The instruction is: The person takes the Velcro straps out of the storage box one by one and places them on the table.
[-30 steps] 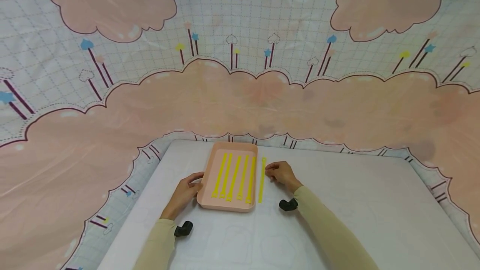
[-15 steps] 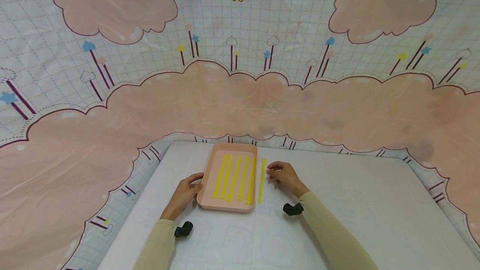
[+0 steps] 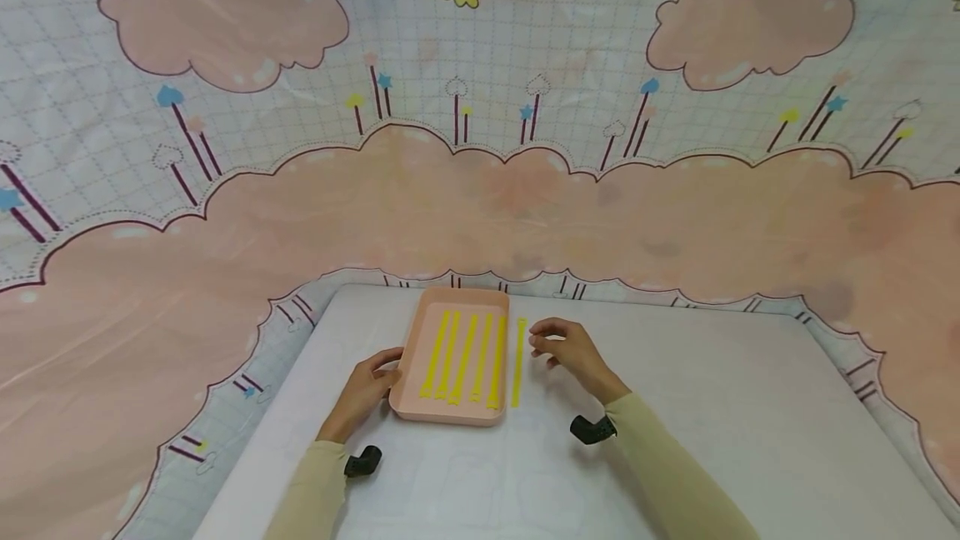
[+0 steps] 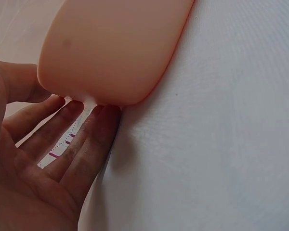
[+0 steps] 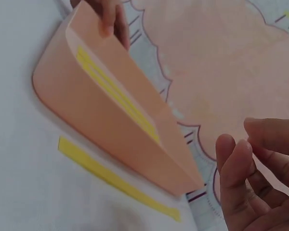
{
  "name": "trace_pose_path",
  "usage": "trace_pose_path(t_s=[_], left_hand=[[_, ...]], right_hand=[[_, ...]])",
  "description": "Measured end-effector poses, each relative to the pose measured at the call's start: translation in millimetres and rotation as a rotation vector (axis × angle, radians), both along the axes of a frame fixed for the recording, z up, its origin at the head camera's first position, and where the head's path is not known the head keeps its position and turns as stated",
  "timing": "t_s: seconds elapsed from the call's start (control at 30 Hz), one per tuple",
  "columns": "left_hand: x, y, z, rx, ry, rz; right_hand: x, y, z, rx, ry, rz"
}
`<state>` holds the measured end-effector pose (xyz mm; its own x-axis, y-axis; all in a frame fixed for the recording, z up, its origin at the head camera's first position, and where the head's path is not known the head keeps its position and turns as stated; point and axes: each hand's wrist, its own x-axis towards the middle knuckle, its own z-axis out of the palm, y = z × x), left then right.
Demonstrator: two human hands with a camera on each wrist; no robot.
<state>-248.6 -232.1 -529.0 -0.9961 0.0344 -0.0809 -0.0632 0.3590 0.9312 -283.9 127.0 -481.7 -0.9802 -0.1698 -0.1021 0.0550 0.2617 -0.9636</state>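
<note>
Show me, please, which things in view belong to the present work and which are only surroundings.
Seemingly in the work:
tray, held by left hand
yellow strips inside it
loose yellow strip, near right hand

Only surroundings:
white table
patterned cloth
black wrist pieces

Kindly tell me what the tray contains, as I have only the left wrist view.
Observer: Five yellow strips lie inside the tray.
Operator: Thank you; would you say whether any are outside it?
Observer: Yes, another yellow strip lies on the table, just right of the tray.
Operator: And may I ask whether it is being held?
Observer: No, the right hand is close to its right, not touching it.
</note>
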Motion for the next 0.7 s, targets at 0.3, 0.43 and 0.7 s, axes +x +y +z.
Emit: trace_pose_path(t_s=[0.3, 0.43, 0.7], left_hand=[[2.0, 0.1, -1.2, -0.02, -0.014, 0.0], [1.6, 0.0, -1.2, -0.033, -0.018, 0.004], [2.7, 1.8, -0.1, -0.011, -0.007, 0.0]], right_hand=[[19.1, -7.1, 20.7, -0.027, 0.052, 0.042], [24.1, -9.1, 27.2, -0.033, 0.061, 0.063], [33.0, -13.4, 33.4, -0.046, 0.078, 0.121]])
